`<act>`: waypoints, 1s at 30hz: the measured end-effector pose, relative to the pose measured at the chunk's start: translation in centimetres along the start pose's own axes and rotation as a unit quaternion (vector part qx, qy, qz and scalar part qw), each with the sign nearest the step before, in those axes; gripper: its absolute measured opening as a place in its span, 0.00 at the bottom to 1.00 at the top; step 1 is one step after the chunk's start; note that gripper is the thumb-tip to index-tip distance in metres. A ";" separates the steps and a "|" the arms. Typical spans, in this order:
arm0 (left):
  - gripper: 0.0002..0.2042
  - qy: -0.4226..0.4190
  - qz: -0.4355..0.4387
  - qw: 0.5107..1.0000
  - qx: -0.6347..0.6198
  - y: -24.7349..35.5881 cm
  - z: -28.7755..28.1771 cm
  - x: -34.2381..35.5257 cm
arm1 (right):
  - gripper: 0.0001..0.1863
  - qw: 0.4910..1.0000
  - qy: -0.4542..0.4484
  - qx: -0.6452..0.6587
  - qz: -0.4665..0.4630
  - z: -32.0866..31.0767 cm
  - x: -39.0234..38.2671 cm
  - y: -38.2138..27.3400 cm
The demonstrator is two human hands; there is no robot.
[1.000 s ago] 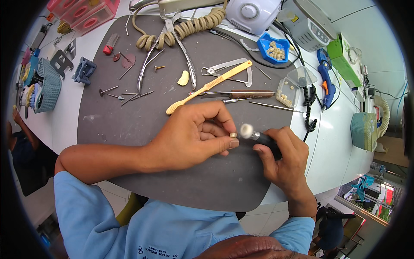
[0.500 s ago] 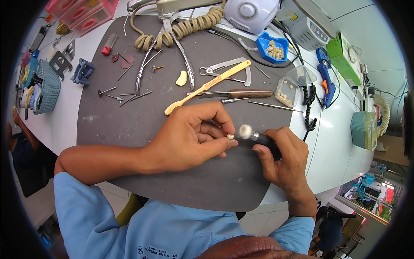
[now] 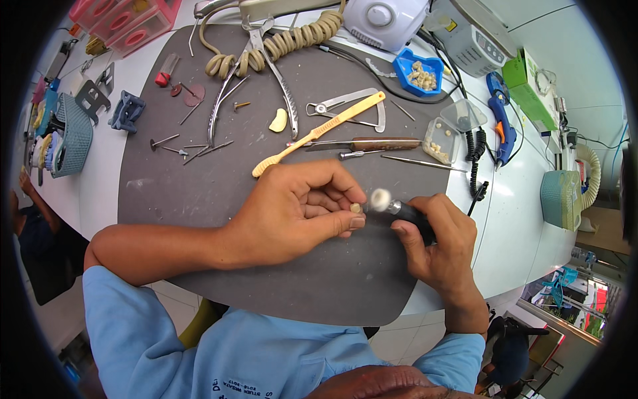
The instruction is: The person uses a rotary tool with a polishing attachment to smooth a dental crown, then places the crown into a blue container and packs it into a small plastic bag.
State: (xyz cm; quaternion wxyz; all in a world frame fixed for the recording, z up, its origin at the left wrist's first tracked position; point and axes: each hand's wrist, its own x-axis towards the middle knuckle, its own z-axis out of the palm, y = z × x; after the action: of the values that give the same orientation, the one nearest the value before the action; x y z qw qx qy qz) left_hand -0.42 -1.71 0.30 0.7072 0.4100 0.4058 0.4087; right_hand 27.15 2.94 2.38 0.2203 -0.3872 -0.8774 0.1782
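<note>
Between thumb and fingertips, my left hand [image 3: 299, 209] pinches a small tooth-like dental crown [image 3: 355, 208]. My right hand [image 3: 442, 233] is closed round the black body of a rotary handpiece [image 3: 413, 218]. A round white polishing wheel [image 3: 381, 199] sits at the handpiece's tip, blurred as if spinning. The wheel is a short gap to the right of the crown, close to my left fingertips. Beyond my hands lie a yellow toothbrush [image 3: 322, 133], a wooden-handled knife [image 3: 379, 143] and a thin metal instrument [image 3: 422, 162].
A grey mat [image 3: 199, 179] covers the white table. On it lie metal pliers [image 3: 286, 100], a caliper [image 3: 345, 106] and several burs [image 3: 206, 149]. A blue tray [image 3: 419, 72] of teeth, a clear box [image 3: 440, 141] and a blue glue gun [image 3: 503, 126] stand right. A blue basket [image 3: 72, 136] is left.
The crown has turned slightly in my left fingertips. My right hand and the handpiece have shifted a little to the right. The wheel remains blurred.
</note>
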 end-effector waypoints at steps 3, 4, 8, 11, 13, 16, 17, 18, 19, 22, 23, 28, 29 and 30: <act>0.11 0.011 -0.010 1.000 -0.003 -0.2 0.1 0.0 | 0.18 1.000 -0.003 0.001 -0.005 0.0 -0.1 0.1; 0.11 0.015 -0.010 1.000 -0.006 -0.2 0.1 0.1 | 0.18 1.000 -0.004 0.001 -0.005 0.0 -0.1 0.1; 0.11 0.016 -0.014 1.000 -0.014 -0.3 0.0 0.1 | 0.19 1.000 -0.007 0.001 -0.016 0.0 0.0 0.1; 0.11 0.009 -0.015 1.000 0.005 -0.1 0.0 0.1 | 0.19 1.000 -0.016 -0.001 -0.024 -0.1 0.1 0.1; 0.11 0.003 -0.018 1.000 -0.003 0.0 0.0 0.1 | 0.19 0.999 -0.021 -0.003 -0.033 -0.1 0.1 0.1; 0.12 -0.004 -0.033 0.999 -0.021 0.2 -0.1 0.1 | 0.19 0.999 -0.026 -0.004 -0.030 -0.2 0.1 0.1; 0.12 -0.004 -0.034 0.999 -0.022 0.2 -0.1 0.1 | 0.19 0.999 -0.027 -0.005 -0.030 -0.2 0.1 0.1; 0.12 -0.005 -0.032 0.999 -0.019 0.2 -0.1 0.1 | 0.19 0.999 -0.028 -0.005 -0.031 -0.2 0.1 0.1; 0.12 -0.007 -0.031 0.999 -0.016 0.2 0.0 0.1 | 0.19 0.999 -0.028 -0.005 -0.031 -0.2 0.1 0.1; 0.11 -0.001 -0.012 1.000 0.007 0.0 0.0 0.1 | 0.19 0.999 -0.029 -0.005 -0.031 -0.3 0.2 0.1; 0.11 0.001 -0.012 1.000 0.007 0.0 0.0 0.0 | 0.19 0.999 -0.030 -0.004 -0.032 -0.3 0.2 0.0; 0.11 0.001 -0.019 1.000 0.005 -0.1 0.0 0.1 | 0.19 0.999 -0.032 -0.010 -0.028 -0.2 0.1 0.0; 0.11 0.001 -0.019 1.000 0.005 0.0 0.0 0.1 | 0.19 0.999 -0.030 -0.013 -0.032 -0.2 0.1 0.0; 0.11 -0.002 -0.024 1.000 0.003 0.0 0.0 0.2 | 0.19 0.999 -0.028 -0.016 -0.035 -0.1 0.1 0.0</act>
State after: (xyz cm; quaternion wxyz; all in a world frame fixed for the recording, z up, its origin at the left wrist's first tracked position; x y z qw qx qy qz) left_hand -0.37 -1.55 0.26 0.7162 0.4030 0.4159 0.3895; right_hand 27.19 3.03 2.51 0.1949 -0.3546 -0.8991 0.1671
